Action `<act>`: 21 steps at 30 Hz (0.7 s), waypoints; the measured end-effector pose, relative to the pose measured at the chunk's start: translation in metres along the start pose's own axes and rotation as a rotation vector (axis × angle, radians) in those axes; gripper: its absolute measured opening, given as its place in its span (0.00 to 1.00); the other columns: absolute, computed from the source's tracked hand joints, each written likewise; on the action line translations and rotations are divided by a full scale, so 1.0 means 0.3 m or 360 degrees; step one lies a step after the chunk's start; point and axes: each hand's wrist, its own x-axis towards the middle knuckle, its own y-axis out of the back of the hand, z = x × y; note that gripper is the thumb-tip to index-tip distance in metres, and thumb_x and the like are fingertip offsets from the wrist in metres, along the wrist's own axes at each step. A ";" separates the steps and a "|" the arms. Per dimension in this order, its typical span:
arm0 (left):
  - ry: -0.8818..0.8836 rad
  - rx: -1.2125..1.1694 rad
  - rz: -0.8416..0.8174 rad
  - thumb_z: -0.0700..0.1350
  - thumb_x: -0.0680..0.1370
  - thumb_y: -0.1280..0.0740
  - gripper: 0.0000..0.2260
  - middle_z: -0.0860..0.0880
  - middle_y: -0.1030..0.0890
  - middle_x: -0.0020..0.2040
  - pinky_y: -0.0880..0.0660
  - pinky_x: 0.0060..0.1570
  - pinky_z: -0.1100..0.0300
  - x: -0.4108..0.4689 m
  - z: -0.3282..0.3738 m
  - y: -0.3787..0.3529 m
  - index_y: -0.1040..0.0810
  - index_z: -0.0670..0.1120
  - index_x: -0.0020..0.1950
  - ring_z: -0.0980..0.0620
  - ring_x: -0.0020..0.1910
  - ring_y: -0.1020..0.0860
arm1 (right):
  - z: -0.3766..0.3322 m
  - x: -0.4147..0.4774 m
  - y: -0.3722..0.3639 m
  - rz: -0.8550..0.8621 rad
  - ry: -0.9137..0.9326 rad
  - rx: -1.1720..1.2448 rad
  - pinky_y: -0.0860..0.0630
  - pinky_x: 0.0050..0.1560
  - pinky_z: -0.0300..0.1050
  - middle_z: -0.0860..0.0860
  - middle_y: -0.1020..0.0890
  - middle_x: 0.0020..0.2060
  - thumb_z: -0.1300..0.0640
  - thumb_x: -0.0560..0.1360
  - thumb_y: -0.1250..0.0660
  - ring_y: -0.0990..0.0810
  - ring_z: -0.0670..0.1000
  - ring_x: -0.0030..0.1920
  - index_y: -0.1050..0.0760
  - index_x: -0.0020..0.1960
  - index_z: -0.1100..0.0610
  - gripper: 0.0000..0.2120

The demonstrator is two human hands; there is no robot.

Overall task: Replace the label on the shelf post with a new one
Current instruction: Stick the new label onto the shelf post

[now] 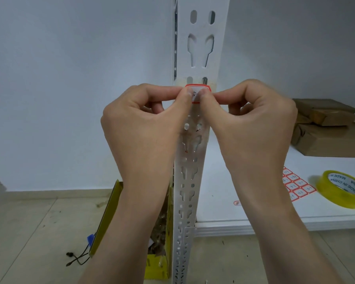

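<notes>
Shelf post [195,181]: white painted metal, smooth, punched slots. Label [196,94]: matt paper, red border. Tape roll [343,188] near shelf [254,214] right edge: glossy yellowish plastic film. Parcels [326,128]: matt brown paper. Shelf: smooth white.

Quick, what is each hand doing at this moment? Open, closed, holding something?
Left hand: closed, thumb and forefinger pinching the left side of the red-edged label on the shelf post.
Right hand: closed, pinching the label's right side.

tape roll [343,189]: "MADE IN CHINA" on core | label [197,94]: handwriting, unreadable
</notes>
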 end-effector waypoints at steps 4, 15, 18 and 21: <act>0.0034 -0.0001 0.0042 0.54 0.72 0.22 0.07 0.57 0.28 0.28 0.34 0.30 0.73 0.004 0.002 0.001 0.17 0.54 0.40 0.58 0.28 0.30 | 0.009 -0.002 0.003 0.0012 -0.0085 0.0025 0.30 0.32 0.39 0.46 0.22 0.27 0.44 0.72 0.24 0.25 0.50 0.29 0.25 0.33 0.52 0.17; 0.0167 -0.0250 -0.0089 0.52 0.74 0.23 0.15 0.57 0.29 0.30 0.29 0.35 0.74 0.010 -0.001 -0.014 0.16 0.53 0.59 0.61 0.30 0.29 | 0.017 -0.004 -0.012 -0.0121 -0.0346 0.0456 0.27 0.35 0.32 0.55 0.23 0.31 0.46 0.74 0.25 0.24 0.43 0.31 0.21 0.58 0.49 0.15; 0.0201 -0.0290 -0.0101 0.51 0.74 0.23 0.12 0.58 0.29 0.29 0.28 0.36 0.73 0.020 -0.017 -0.013 0.14 0.52 0.57 0.60 0.29 0.30 | 0.022 0.002 -0.012 -0.0160 -0.0383 0.0478 0.26 0.35 0.30 0.53 0.21 0.33 0.47 0.75 0.26 0.23 0.40 0.32 0.19 0.56 0.49 0.12; 0.0255 -0.0345 -0.0115 0.50 0.74 0.23 0.09 0.56 0.29 0.30 0.26 0.36 0.69 0.028 -0.029 -0.010 0.14 0.53 0.54 0.58 0.31 0.31 | 0.027 0.009 -0.006 -0.0188 -0.0422 0.0544 0.26 0.32 0.32 0.54 0.19 0.35 0.49 0.76 0.26 0.22 0.41 0.32 0.17 0.52 0.49 0.07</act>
